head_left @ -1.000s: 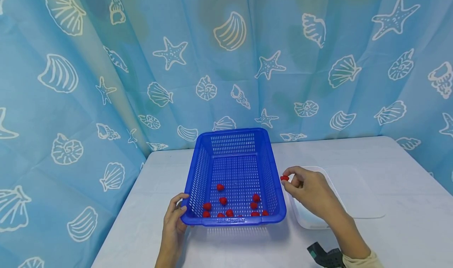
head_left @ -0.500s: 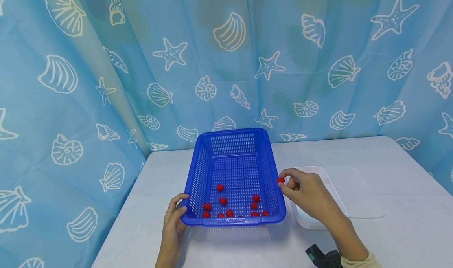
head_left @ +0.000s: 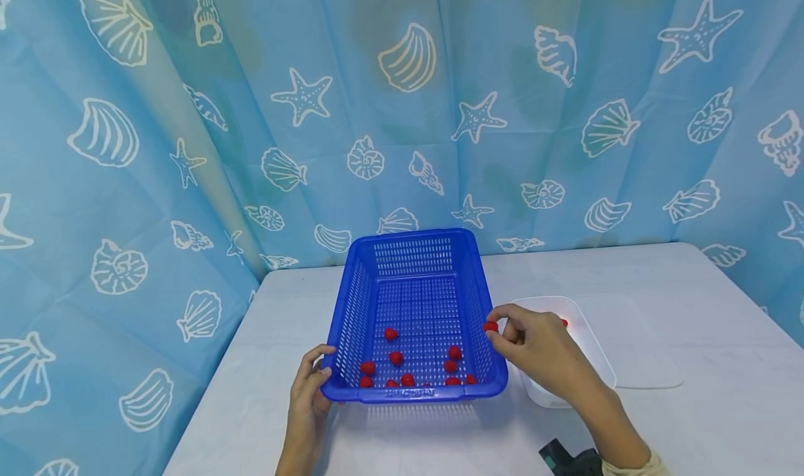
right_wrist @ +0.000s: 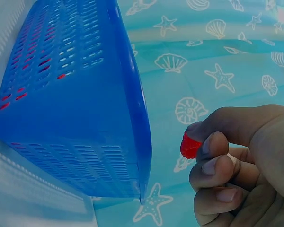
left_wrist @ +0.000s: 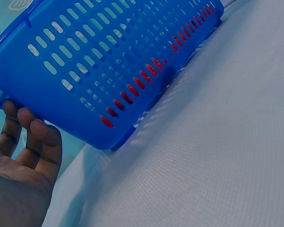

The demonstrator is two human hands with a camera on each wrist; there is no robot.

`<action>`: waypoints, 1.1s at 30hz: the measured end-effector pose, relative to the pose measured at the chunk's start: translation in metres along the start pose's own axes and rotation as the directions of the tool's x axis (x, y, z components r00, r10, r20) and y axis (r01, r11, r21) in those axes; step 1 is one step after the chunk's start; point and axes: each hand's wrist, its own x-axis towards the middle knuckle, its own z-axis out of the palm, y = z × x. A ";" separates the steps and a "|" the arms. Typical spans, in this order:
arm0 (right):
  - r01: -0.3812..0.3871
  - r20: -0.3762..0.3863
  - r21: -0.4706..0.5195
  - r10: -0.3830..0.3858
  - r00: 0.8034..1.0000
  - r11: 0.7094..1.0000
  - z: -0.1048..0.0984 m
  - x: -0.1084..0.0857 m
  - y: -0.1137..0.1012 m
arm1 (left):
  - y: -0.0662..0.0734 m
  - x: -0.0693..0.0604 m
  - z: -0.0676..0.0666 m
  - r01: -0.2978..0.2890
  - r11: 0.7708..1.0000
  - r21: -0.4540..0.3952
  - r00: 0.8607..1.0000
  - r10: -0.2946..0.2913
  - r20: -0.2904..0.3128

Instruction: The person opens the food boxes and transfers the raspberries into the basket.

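Observation:
My left hand (head_left: 310, 385) grips the near left corner of a blue plastic basket (head_left: 414, 393). In the left wrist view its fingers (left_wrist: 48, 135) curl up against the basket's rim. Several red raspberries (head_left: 396, 357) lie in the basket, mostly toward the near side. At the basket's right rim, my right hand (head_left: 543, 347) pinches one raspberry (right_wrist: 190, 146) between thumb and fingertips. In the right wrist view that raspberry looks bumpy and stands apart from the basket wall. Partly hidden under the right hand is a white plastic container (head_left: 593, 350), with a bit of red showing inside.
A clear lid (head_left: 647, 364) lies to the right of the container. Both stand on a white-covered table (head_left: 283, 308). Behind hangs a blue curtain (head_left: 352, 120) with shell prints. A black device (head_left: 568, 460) sits by the right wrist.
My right hand has moved a little left and slightly down with the raspberry, reaching the basket's rim. Red has come into view in the container. The left hand and basket have stayed put.

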 end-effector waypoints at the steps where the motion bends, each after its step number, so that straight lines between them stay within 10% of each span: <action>1: 0.005 0.001 0.002 -0.005 1.000 1.000 0.001 0.000 0.000 | 0.000 0.000 0.000 0.001 1.000 0.000 1.000 -0.001 0.000; 33: 0.006 -0.073 -0.124 -0.015 0.997 0.992 -0.024 0.006 0.038 | 0.000 -0.001 0.000 0.004 1.000 0.011 1.000 -0.004 -0.006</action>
